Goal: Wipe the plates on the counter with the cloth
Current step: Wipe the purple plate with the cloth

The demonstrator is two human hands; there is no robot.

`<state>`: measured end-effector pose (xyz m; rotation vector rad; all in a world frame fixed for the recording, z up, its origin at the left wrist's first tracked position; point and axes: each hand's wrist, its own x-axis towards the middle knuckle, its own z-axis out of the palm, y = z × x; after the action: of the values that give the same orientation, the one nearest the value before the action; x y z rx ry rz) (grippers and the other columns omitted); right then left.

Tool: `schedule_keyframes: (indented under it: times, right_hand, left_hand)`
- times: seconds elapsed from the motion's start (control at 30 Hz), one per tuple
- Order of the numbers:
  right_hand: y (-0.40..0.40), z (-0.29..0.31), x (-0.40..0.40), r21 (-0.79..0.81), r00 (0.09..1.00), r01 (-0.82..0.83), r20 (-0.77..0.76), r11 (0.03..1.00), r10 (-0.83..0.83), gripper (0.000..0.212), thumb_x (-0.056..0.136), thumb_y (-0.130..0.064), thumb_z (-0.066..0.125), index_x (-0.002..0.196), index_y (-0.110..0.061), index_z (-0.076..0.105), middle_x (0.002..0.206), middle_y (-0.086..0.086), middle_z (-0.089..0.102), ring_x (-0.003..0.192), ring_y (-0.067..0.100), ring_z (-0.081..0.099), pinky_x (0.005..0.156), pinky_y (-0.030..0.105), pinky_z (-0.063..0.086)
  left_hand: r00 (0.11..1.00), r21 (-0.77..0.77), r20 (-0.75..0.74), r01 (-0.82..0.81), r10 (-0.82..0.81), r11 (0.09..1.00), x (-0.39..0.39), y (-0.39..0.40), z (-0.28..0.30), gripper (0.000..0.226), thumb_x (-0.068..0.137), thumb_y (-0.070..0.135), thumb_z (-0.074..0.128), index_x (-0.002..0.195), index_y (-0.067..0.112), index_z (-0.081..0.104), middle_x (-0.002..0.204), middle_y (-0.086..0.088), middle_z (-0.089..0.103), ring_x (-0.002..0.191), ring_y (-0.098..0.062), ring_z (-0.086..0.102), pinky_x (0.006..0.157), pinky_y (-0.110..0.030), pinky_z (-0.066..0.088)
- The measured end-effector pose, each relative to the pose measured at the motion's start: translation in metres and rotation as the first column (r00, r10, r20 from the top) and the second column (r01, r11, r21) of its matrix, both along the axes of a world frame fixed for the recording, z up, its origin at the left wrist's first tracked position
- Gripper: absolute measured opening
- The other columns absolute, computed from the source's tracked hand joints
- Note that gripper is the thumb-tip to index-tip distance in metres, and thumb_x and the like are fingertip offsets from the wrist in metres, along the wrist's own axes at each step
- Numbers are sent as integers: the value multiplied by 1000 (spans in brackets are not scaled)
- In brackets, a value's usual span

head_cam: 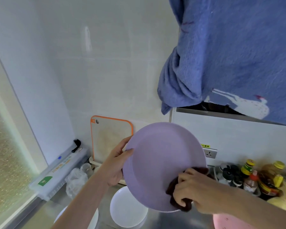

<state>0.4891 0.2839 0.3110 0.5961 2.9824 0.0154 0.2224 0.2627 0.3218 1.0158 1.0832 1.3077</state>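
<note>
A lilac plate (160, 161) is held up and tilted above the counter. My left hand (117, 164) grips its left rim, thumb on the front face and fingers behind. My right hand (195, 190) grips a dark brown cloth (177, 200) and presses it against the plate's lower right rim. Below lie a white plate (125, 210) and part of another white plate (92, 219) on the steel counter (165, 219). A pink plate (228, 223) shows at the bottom edge under my right forearm.
An orange-edged cutting board (109, 138) leans on the tiled wall. Sauce and oil bottles (254, 176) crowd the right side below a wall socket (210, 153). A blue towel (229, 55) hangs top right. A plastic-wrap box (59, 172) and crumpled bag (76, 180) sit by the window.
</note>
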Motion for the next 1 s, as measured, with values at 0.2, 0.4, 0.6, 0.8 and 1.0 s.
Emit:
schedule_keyframes:
  times: [0.2,0.4,0.6,0.8,1.0]
  right_hand:
    - [28,30,10,539,998,59,-9,840,-65,20,62,-10,61,63,-27,52,61,-8,60,68,25,49,76,45,32]
    - [10,-18,-14,290,927,249,-346,924,-141,17,63,-14,41,70,-29,45,69,-13,57,76,19,46,73,41,40]
    - [3,-46,-14,-141,903,145,-385,979,-189,38,62,-1,37,83,-28,54,86,-12,60,91,16,43,83,32,34]
    - [51,-24,51,232,977,116,-201,966,-70,28,64,-5,54,75,-29,45,80,-15,59,85,17,46,81,34,36]
    - [67,-30,98,402,925,249,-367,881,-95,52,66,6,63,106,-28,59,119,3,59,106,27,53,90,41,44]
  left_hand:
    - [997,85,55,-51,46,995,-3,10,9,40,97,4,50,128,26,59,115,3,73,100,-18,70,81,-36,59]
    - [986,122,123,-125,110,985,1,24,1,41,95,6,53,130,27,59,123,2,70,102,-16,71,72,-29,59]
    - [990,79,103,-100,92,992,12,39,-16,44,95,3,51,134,23,56,124,-2,69,97,-16,72,72,-30,61]
    - [998,51,32,-46,45,998,23,47,-27,38,96,5,51,123,29,62,115,1,72,91,-15,73,72,-33,61]
    - [999,6,32,-39,39,999,44,55,-51,35,97,9,51,118,34,64,113,6,74,94,-15,74,72,-34,62]
